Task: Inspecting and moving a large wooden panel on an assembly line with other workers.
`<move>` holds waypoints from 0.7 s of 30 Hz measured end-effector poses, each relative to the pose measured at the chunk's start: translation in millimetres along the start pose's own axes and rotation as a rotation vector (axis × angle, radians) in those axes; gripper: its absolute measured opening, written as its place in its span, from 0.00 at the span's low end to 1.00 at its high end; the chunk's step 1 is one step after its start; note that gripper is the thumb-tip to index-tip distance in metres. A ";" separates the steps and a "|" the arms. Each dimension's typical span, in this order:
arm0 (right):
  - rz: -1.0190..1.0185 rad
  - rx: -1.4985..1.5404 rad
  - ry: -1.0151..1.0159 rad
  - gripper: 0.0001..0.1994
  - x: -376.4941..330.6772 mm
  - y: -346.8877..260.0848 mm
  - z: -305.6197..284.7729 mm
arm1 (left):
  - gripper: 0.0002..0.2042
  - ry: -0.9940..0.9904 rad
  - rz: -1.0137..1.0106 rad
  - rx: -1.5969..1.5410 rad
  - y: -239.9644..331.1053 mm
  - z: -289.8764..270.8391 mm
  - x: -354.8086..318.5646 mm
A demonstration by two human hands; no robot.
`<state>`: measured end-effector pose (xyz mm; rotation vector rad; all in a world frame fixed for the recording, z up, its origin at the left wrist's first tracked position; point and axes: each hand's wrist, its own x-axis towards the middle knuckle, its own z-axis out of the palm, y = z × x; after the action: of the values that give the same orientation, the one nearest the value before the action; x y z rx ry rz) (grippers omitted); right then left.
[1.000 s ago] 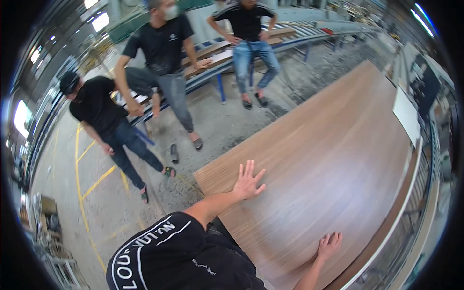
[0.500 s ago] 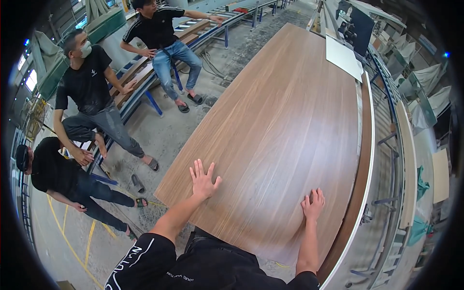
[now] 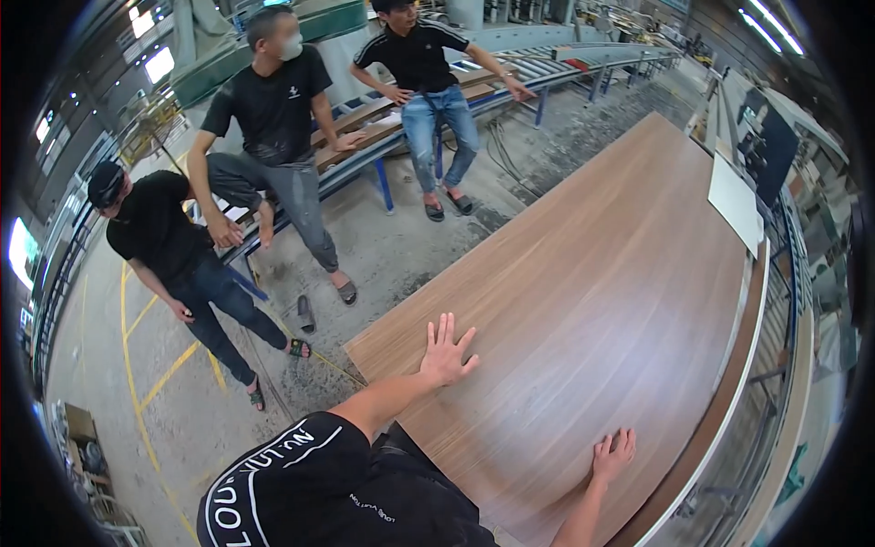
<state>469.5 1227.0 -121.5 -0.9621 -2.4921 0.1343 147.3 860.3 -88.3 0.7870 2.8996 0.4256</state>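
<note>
A large brown wood-grain panel (image 3: pixel 583 301) stretches out in front of me. My left hand (image 3: pixel 447 354) lies flat on it near the left edge, fingers spread and holding nothing. Further right, my right hand (image 3: pixel 613 456) rests on the same surface with its fingers slightly bent and apart, nothing in its grasp. Along the panel's right side runs a brown strip with a white edge (image 3: pixel 729 392). A white sheet (image 3: pixel 735 202) sits at the far right corner of the panel.
Three people in dark shirts are on the left: one standing (image 3: pixel 173 237), one seated (image 3: pixel 273 118), another seated (image 3: pixel 428 82) farther back. Behind them extends a blue-framed roller conveyor (image 3: pixel 583 66). A loose sandal (image 3: pixel 305 314) and yellow lines mark the grey floor. Dark machinery (image 3: pixel 764 146) stands far right.
The view has swung to the left, so the panel and the people appear farther right and lower. Both my hands remain on the panel in much the same places.
</note>
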 end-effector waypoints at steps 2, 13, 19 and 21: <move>-0.019 0.004 0.004 0.21 -0.3 1.1 0.7 | 0.35 -0.008 -0.002 -0.001 -0.3 -0.9 -0.2; -0.011 0.009 -0.005 0.21 2.6 -2.3 -2.3 | 0.35 0.034 0.013 -0.022 -2.2 3.7 0.9; -0.004 0.006 -0.012 0.21 2.0 -2.8 -2.4 | 0.35 0.014 0.009 -0.016 -1.1 1.1 1.2; -0.004 0.006 -0.013 0.21 2.4 -4.3 -2.5 | 0.35 0.002 0.006 -0.006 -1.7 0.3 0.9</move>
<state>466.4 1225.2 -117.3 -0.9563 -2.5041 0.1468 145.8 859.4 -89.1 0.7944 2.8969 0.4352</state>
